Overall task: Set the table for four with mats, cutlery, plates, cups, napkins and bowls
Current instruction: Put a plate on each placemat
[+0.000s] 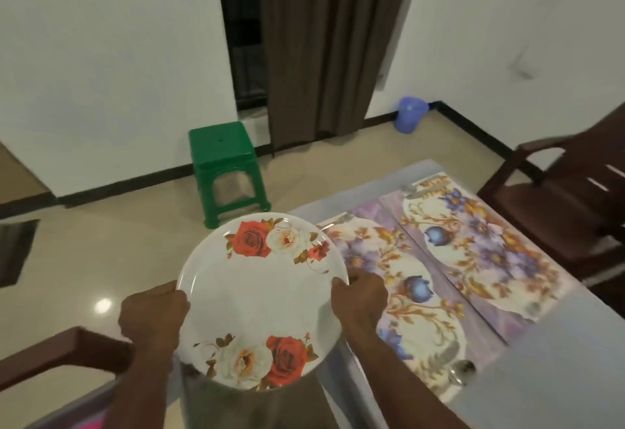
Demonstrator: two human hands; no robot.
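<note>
White walls; a brown curtain [333,42] at top centre, a green plastic stool [225,171] mid-frame on glossy beige floor tiles [101,259], a dark wooden chair [561,198] at right.

A green plastic stool [226,171] stands on the pale tiled floor [101,259] close to the white wall [101,73]. Just right of it, a brown curtain [328,46] hangs to the floor beside a dark doorway [241,39]. A small blue bin [410,113] sits in the far corner. A dark wooden chair [558,198] is drawn up on the right, and another chair's armrest [64,350] shows at lower left.
</note>
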